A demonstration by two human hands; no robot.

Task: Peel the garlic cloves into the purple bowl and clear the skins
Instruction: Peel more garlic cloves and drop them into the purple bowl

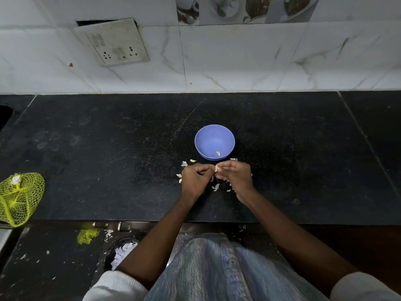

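Note:
A purple bowl (pixel 214 141) stands on the black counter with one peeled clove (pixel 218 153) lying inside near its front wall. Just in front of the bowl my left hand (pixel 195 180) and my right hand (pixel 236 177) meet, fingers curled, pinching a pale garlic clove (pixel 216 168) between their fingertips. Another clove (pixel 192 160) lies on the counter left of the bowl. White garlic skins (pixel 216 187) are scattered around and under both hands.
A yellow net bag (pixel 18 198) sits at the counter's left front edge. The black counter (pixel 108 159) ends at a tiled wall with a socket plate (pixel 112 42). Below the counter edge a dark bin (pixel 121 253) holds white scraps, with skins and a net piece (pixel 86 235) on the floor.

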